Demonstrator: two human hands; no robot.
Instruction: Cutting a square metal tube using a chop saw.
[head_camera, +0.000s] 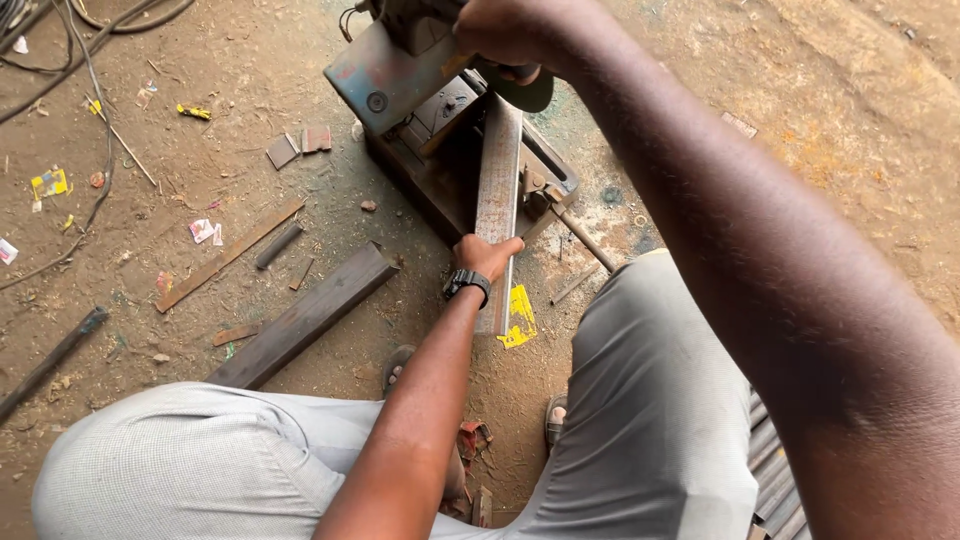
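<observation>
A long grey rectangular metal tube (498, 180) lies in the vise of a cut-off saw (400, 85) on the dirt floor. My left hand (484, 255), with a black wristwatch, grips the tube near its near end. At the top of the view my right hand (505, 32) is closed around the saw's handle, just above the dark cutting disc (525, 92). The disc sits right over the tube's far end; whether it touches is not clear.
A dark square steel bar (305, 318) lies left of my knee. A flat rusty strip (228, 256), small metal offcuts (283, 151) and paper scraps litter the dirt. Cables (90, 60) run along the upper left. Stacked steel tubes (775, 480) are at lower right.
</observation>
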